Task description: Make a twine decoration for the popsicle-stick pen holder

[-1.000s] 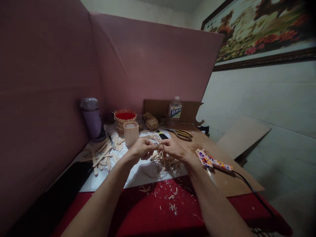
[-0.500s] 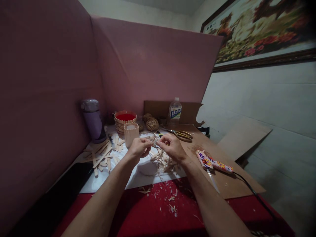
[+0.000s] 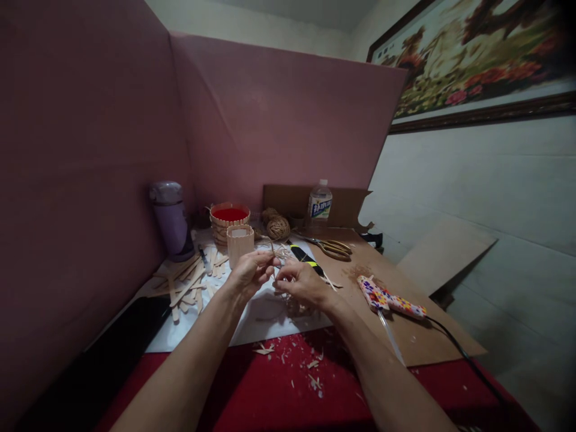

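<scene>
My left hand [image 3: 252, 273] is closed in a pinch on a piece of brown twine [image 3: 272, 245], whose end curls up above the fingertips. Just to its right, and a little lower, my right hand [image 3: 302, 284] is also pinched, with a thin strand seeming to run from its fingertips up to the left hand. Behind the left hand stands a small cup made of craft sticks [image 3: 240, 242]. A tangle of wood slivers and fibre [image 3: 299, 306] lies below the right hand, partly hidden by it.
At the back are a red-lined stick basket [image 3: 222, 231], a twine ball [image 3: 278, 227] and a plastic bottle [image 3: 320, 204]. Scissors [image 3: 335, 248], a black-and-yellow handle [image 3: 303, 257] and a flowered glue gun [image 3: 389, 300] lie right. Loose craft sticks [image 3: 191, 282] and a purple flask [image 3: 171, 222] are left.
My right hand has moved down and slightly left, uncovering the black-and-yellow handle. The left hand stays nearly in place, with a twine end now standing up above it.
</scene>
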Demonstrator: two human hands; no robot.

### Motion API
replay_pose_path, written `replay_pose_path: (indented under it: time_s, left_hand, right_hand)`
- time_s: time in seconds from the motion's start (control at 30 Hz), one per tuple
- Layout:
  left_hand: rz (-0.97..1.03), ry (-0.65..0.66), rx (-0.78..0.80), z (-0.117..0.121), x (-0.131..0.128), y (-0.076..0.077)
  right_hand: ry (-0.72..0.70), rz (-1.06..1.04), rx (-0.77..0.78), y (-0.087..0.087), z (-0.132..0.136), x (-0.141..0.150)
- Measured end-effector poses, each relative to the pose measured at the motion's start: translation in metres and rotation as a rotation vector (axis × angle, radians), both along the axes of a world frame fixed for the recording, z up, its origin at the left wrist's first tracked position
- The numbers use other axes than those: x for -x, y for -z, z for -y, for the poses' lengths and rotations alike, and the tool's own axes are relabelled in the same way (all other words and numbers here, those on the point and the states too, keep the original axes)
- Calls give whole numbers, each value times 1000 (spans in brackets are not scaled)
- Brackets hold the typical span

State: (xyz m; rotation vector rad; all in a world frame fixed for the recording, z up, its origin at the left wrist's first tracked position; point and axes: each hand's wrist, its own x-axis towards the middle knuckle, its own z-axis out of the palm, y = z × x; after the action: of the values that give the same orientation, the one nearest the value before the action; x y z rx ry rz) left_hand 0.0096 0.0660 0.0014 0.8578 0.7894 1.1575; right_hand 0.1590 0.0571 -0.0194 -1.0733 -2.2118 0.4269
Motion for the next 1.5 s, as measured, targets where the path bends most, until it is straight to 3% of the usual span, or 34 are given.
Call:
replay_pose_path:
  time_s: [0.07, 0.13, 0.2, 0.27, 0.33, 0.4, 0.47, 0.53, 0.73, 0.97, 1.13, 1.3, 1.5]
  left_hand:
    - [14, 29, -33, 0, 1, 0]
    - [-26, 11, -54, -1, 1, 0]
    - [-106, -38, -53, 0, 1, -1]
    - [-184, -74, -35, 0, 0, -1]
    - [-223, -58, -17, 1, -3, 0]
    - [-224, 1, -24, 3, -5, 1]
    - [-209, 61, -64, 4, -7, 2]
    - [-209, 96, -111, 5, -8, 2]
    - [-404, 118, -167, 5, -9, 2]
    - [-423, 241, -212, 7, -4, -2]
    - [-423, 261, -207, 11, -3, -6]
    - [-434, 258, -239, 8, -3, -4]
    - [-465, 256, -264, 7, -2, -2]
  right_hand:
    - [130, 53, 60, 1, -4, -6]
    - [401, 55, 97, -1, -8, -15]
    - [688, -1, 64, -4, -10, -24]
    - [800, -89, -34, -9, -11, -26]
    - [673, -213, -139, -12, -9, -21]
    - [401, -343, -163, -14, -6, -11]
    - [155, -410, -59, -12, -3, -2]
    - [34, -391, 69, -9, -1, 3]
    - [134, -220, 95, -6, -7, -5]
    - [86, -400, 476, -20, 2, -11]
    - [-27, -503, 644, -21, 5, -18]
    - [-116, -511, 673, -17, 1, -24]
    - [-113, -493, 679, -16, 1, -27]
